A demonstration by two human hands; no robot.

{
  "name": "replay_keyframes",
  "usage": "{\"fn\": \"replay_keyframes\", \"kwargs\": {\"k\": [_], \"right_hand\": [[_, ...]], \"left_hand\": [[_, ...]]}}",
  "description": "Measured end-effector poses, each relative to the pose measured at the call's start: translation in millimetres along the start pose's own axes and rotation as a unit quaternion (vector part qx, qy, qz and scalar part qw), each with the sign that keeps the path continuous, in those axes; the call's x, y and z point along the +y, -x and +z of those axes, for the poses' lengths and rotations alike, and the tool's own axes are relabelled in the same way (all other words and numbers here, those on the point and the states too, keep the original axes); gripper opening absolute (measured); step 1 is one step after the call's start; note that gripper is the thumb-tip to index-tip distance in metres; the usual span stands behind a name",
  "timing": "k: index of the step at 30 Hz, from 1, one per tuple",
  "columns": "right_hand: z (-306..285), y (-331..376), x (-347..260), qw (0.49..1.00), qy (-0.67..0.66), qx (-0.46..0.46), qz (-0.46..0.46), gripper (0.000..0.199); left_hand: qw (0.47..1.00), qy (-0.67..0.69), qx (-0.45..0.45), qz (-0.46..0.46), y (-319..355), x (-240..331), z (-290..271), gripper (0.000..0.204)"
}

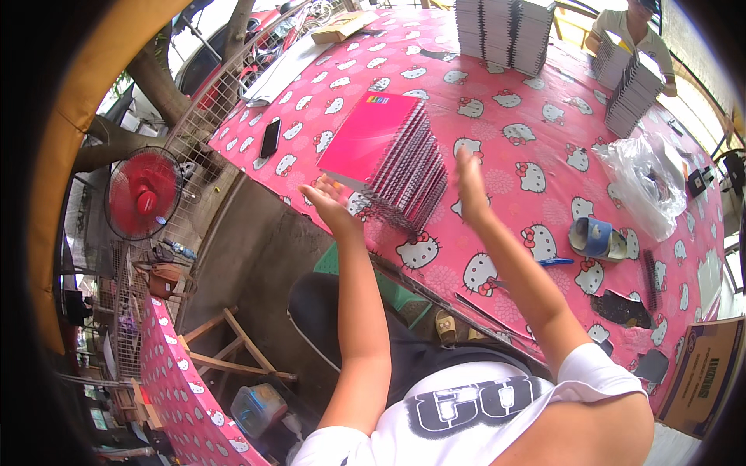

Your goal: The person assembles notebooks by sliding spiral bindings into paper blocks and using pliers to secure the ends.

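Watching fanned stack of pink spiral notebooks [392, 159] lying slanted near table's [528, 116] front edge. My left hand [330, 200] hovering just beside stack's near corner, fingers spread, gripping nothing. Right hand [470, 182] rising flat, fingers together, empty, just beside the spirals. I'm judging stack still unsquared; taller grey piles [505, 31] standing at far side.

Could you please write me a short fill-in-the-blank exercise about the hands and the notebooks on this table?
1. The fanned stack of spiral notebooks has a ____ top cover.
2. The left hand and right hand are open on either side of the ____.
3. The black phone lies on the tablecloth to the ____ of that stack.
4. The fan beyond the table edge is ____.

Missing words: pink; stack; left; red
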State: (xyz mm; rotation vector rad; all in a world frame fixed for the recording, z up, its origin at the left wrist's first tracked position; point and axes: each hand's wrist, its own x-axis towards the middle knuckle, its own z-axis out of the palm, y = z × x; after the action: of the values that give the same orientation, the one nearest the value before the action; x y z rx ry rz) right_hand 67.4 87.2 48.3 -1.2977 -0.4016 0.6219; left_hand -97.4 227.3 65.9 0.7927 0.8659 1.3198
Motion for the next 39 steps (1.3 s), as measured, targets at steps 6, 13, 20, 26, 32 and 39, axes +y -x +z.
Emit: {"fn": "replay_keyframes", "kwargs": {"k": [6,13,20,26,32,39], "right_hand": [[10.2,30.3,102.6,0.997,-0.079,0.008,0.004,0.074],[18.9,24.8,91.4,0.995,0.072,0.068,-0.025,0.077],[-4.1,10.6,87.6,0.987,0.154,0.010,-0.034,0.075],[-10.9,-17.2,65.5,0.987,0.126,0.044,-0.092,0.063],[6.1,-73.3,10.9,0.985,0.053,-0.015,-0.161,0.064],[34.2,-71.7,6.5,0.979,0.046,0.051,-0.193,0.072]], "left_hand": [[0.930,-0.272,-0.236,0.073,-22.7,-90.6,-44.4,0.062],[0.986,0.006,-0.142,-0.083,7.4,-123.2,-45.7,0.050],[0.947,-0.306,-0.079,0.064,49.3,-123.4,-9.2,0.055],[0.901,-0.423,-0.032,0.089,32.8,-110.9,-30.8,0.070],[0.958,-0.268,-0.057,0.085,44.9,-86.7,6.2,0.072],[0.963,-0.244,-0.104,0.050,3.7,-102.4,-7.9,0.066]]}}
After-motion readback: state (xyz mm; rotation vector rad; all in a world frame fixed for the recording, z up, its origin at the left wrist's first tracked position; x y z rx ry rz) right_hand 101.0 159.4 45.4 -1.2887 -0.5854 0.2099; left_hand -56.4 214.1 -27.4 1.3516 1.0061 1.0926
